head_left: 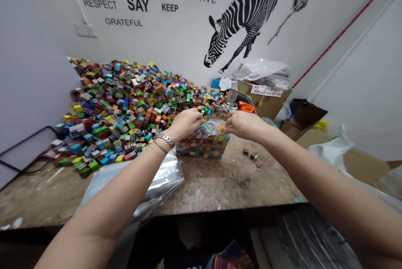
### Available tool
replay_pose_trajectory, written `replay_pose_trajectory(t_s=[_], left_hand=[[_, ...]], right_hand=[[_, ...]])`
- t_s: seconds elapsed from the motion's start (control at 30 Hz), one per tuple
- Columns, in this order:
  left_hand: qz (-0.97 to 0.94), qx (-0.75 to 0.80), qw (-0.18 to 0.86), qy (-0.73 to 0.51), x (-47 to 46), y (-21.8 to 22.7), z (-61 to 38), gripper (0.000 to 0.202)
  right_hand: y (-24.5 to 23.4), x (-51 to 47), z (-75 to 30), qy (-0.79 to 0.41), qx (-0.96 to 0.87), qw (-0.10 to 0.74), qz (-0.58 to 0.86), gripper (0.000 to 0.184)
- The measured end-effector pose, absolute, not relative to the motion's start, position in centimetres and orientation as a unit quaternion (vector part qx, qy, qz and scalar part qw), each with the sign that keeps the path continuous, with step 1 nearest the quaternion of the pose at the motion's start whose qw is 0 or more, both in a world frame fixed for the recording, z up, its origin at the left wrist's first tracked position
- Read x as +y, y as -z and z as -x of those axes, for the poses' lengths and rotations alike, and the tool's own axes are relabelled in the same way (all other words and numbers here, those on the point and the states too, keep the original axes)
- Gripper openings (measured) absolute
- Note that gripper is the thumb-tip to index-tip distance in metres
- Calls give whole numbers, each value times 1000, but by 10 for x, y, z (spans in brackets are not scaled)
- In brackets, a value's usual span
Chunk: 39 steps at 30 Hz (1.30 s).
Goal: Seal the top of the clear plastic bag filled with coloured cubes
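Note:
A clear plastic bag packed with small coloured cubes stands on the worn table. My left hand and my right hand both pinch the bag's open top edge from either side, fingers closed on the plastic. A metal watch and a thin bracelet sit on my left wrist. Behind the bag, a big heap of loose coloured cubes covers the left and back of the table.
A stack of empty clear bags lies under my left forearm. Two stray cubes lie right of the bag. Cardboard boxes, an orange tape roll and plastic sheets crowd the right side. The wall stands close behind.

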<state>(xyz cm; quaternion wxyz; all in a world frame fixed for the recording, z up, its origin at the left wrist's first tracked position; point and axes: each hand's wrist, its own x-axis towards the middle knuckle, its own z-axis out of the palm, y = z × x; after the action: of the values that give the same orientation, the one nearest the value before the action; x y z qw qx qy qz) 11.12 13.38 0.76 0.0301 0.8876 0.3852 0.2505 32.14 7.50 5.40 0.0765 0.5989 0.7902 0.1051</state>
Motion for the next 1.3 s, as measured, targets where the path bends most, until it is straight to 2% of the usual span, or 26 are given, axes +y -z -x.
replay_pose_trajectory(t_s=[0.17,0.43,0.57,0.67,0.73,0.77,0.83,0.97,1.17,1.23,1.3], left_hand=[[-893,364,35,-264,136,-6,-110,25],[-898,361,21,-251,141,-4,-110,31],[-911,345,13,-228,139,-6,-112,27],[-904,355,-4,-237,137,-7,-115,28],[-898,363,-1,-249,136,-6,-117,29],[-896,365,4,-253,136,-6,-117,30],[-894,366,15,-257,136,-6,-118,29],[-891,375,23,-256,136,-6,-118,29],[-885,382,36,-265,137,-5,-120,30],[-884,384,42,-264,138,-5,-122,29],[-883,384,45,-267,138,-5,-122,30]], right_hand=[[-46,67,-328,-113,802,-6,-586,26],[-30,72,-319,-66,799,-27,-597,24],[-22,75,-330,-27,812,-143,-565,20],[-19,75,-341,-18,780,-265,-566,51],[-18,76,-345,-1,757,-317,-572,71],[-18,78,-347,14,749,-334,-573,76],[-14,82,-350,54,738,-364,-566,68],[1,97,-353,124,708,-435,-542,7],[23,108,-353,229,604,-592,-482,26],[27,105,-352,300,579,-601,-462,41],[31,101,-351,352,584,-569,-460,49]])
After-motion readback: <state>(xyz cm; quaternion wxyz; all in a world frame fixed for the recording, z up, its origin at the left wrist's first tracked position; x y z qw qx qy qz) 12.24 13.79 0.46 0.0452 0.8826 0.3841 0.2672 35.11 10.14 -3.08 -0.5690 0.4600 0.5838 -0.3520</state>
